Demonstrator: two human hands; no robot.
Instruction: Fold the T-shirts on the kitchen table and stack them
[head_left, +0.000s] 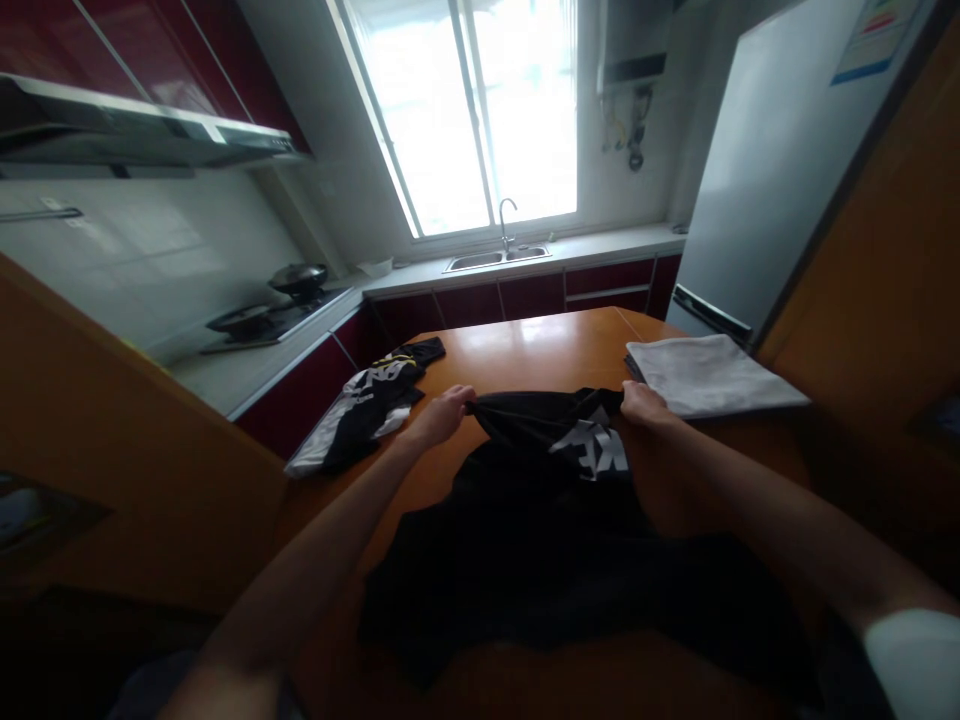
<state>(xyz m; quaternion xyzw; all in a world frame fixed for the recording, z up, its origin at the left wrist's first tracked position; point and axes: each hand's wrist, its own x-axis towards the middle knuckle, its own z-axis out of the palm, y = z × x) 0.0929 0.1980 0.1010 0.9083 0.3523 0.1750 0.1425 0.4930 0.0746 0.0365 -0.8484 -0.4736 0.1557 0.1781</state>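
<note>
A black garment with large white lettering (547, 520) is stretched between my two hands over the wooden table (525, 345). My left hand (444, 412) is closed on one upper corner of it. The opposite corner is gripped in my right hand (642, 402). The cloth between them hangs in folds, and its lower part spreads dark toward me. Its exact kind is hard to make out in the shadow. To the left lies a crumpled black, white and grey garment (367, 405) with yellow marks. On the right, near my right hand, rests a folded white cloth (709, 375) with something dark under it.
Beyond the table runs a counter (585, 248) with a double sink (495, 258) and a tap (505, 225). A pan (240, 320) and a lidded pot (298, 278) stand on the hob at left. A fridge (757, 170) stands at right.
</note>
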